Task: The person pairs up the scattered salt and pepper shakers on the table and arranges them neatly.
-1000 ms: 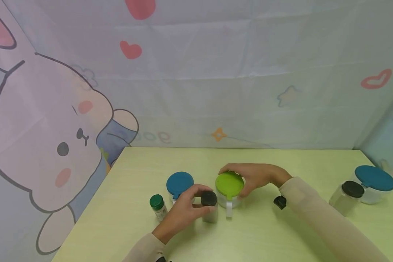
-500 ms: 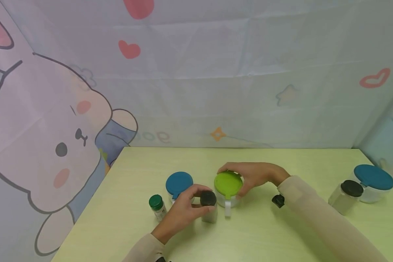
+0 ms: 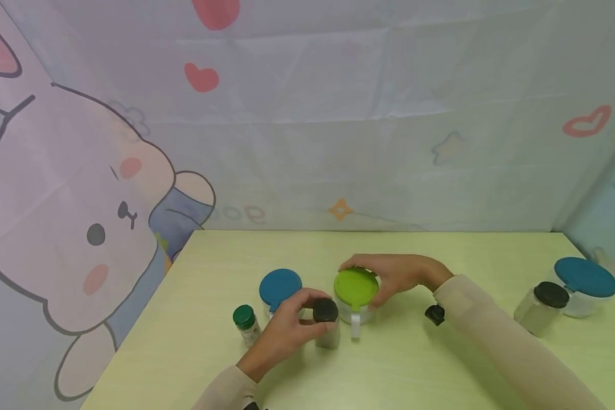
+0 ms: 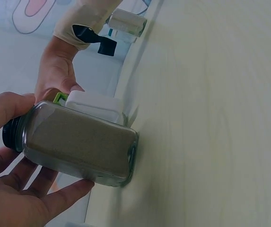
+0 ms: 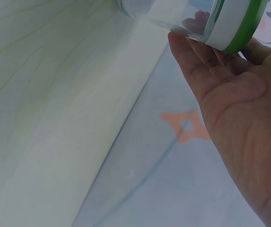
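With fingers and thumb, my left hand (image 3: 284, 327) grips a glass jar (image 4: 81, 142) of grey-brown powder, upright on the table under its black lid (image 3: 326, 310). Close by on the right is a clear glass jar with a green lid (image 3: 356, 286) and a white handle (image 3: 356, 326) facing me. My right hand (image 3: 397, 277) curls round this jar from behind and the right, its fingers at the lid and upper wall. In the right wrist view a white band (image 5: 227, 21) shows below the green lid. The two held jars overlap in the left wrist view.
Left of my left hand stand a small green-capped shaker (image 3: 246, 322) and a blue-lidded jar (image 3: 281, 287), partly hidden by the fingers. At the far right are a black-lidded jar (image 3: 540, 310) and another blue-lidded jar (image 3: 584, 282). A printed cloth (image 3: 307, 142) hangs behind the table.
The green-lidded jar has edged very slightly left with my right hand, closer to the black-lidded jar. My left hand keeps its grip in the same place.
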A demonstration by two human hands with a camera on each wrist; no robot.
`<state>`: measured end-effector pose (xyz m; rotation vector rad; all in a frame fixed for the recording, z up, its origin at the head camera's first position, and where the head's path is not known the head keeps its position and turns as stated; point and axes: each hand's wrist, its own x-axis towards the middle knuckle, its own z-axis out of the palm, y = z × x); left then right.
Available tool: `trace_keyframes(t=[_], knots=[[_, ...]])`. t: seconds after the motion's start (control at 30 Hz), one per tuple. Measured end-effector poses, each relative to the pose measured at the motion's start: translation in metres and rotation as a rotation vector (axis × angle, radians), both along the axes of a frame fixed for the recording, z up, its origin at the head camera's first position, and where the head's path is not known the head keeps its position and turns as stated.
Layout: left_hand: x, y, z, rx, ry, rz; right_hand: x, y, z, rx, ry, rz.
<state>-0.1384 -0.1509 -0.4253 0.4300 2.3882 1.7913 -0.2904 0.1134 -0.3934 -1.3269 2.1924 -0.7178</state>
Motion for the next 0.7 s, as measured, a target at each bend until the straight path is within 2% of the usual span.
trace_keyframes(t=[0.7], knots=[[-0.0008,0.0009,-0.0015,-0.006,-0.007,0.009,0.0018,0.0005,0.0005,0.0,0.01,0.001]])
